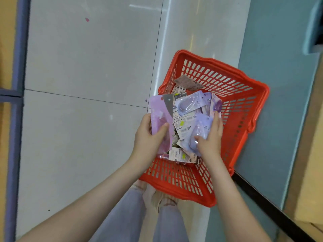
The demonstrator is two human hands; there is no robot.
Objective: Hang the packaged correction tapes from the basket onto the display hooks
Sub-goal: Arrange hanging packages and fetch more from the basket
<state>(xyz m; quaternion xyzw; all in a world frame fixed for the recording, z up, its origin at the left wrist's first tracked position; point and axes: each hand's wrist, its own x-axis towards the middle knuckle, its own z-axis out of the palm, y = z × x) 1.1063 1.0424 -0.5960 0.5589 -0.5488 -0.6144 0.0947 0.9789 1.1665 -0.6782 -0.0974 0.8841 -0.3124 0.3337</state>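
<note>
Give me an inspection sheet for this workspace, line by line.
Surface: pale tiled floor, small pink spots on it.
Job's things: red basket on the floor, holding a loose pile of packaged correction tapes; display hooks not in view.
Clutter: nothing seen.
Grippers: left hand holds a pink package; right hand grips a lilac package over the basket.
Cables: nothing seen.
Surroundings: blue frame at left, teal shelf base at right.

Red lattice basket point(241, 109); lilac-pink packet point(160, 117), grey corner; pale grey floor tiles point(87, 67).
</note>
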